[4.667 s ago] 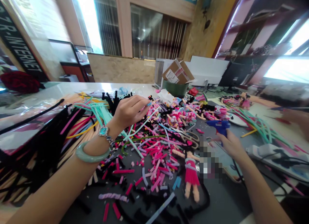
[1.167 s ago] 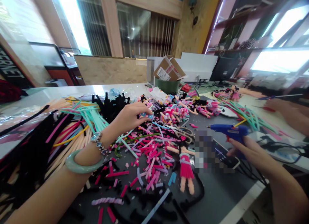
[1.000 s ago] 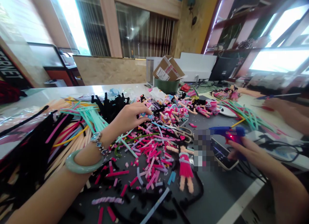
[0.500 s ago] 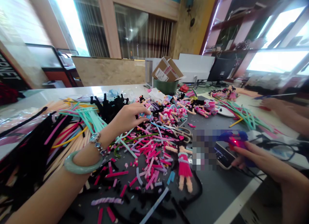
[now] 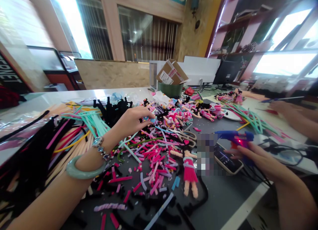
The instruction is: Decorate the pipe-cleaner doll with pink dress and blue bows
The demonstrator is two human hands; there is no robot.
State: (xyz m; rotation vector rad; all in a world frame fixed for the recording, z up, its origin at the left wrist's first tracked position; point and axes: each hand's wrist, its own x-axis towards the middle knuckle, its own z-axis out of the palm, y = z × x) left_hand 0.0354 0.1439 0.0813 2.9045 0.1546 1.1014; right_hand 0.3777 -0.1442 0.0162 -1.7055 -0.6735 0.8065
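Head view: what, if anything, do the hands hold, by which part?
The right hand holds the blue plastic glue gun by its handle. A small blue patch shows at the left hand; whether anything is held cannot be told.

Blue glue gun (image 5: 235, 136), red-lit, roughly level, pointing left; small blue piece (image 5: 148, 118), pinched.

Office-like craft workshop (monitor (image 5: 226, 72), glue gun (image 5: 236, 136))
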